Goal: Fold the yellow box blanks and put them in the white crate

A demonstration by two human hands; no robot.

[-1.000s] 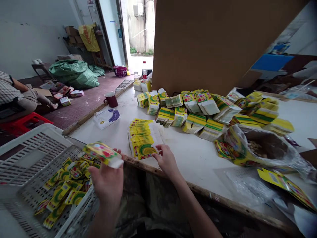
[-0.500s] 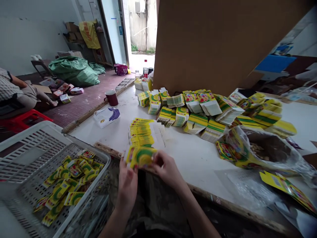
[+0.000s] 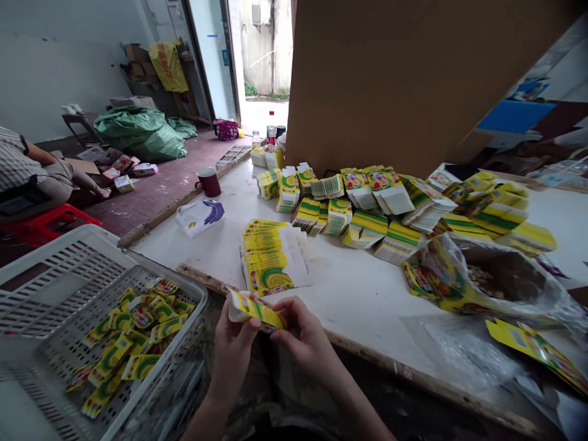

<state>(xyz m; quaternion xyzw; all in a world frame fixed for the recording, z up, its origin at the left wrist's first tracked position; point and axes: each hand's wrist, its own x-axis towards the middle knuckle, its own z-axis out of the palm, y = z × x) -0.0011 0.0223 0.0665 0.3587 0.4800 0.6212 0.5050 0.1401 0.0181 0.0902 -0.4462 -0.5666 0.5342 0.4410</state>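
Between both hands, over the table's front edge, is a small yellow and green cardboard box (image 3: 257,310), its left end open and its sides bulged apart. My left hand (image 3: 234,343) grips it near that open end, thumb in front. My right hand (image 3: 301,327) pinches the other end with thumb and fingers. Just beyond, a fanned stack of flat yellow cartons (image 3: 271,257) lies on the white table (image 3: 349,288). To my left, a white plastic basket (image 3: 160,361) holds several yellow packets (image 3: 124,343).
Bundles of flat cartons (image 3: 362,226) line the table's back below a large brown cardboard panel (image 3: 390,79). An opened bag (image 3: 500,269) with small tan pieces stands at right. A maroon mug (image 3: 209,182) and a white-purple box (image 3: 201,217) are at left. Another person (image 3: 37,165) sits far left.
The carton in my hands has gone from flat to opened out and is tilted down to the right. My right hand has moved slightly lower. The fanned stack's front carton is uncovered.
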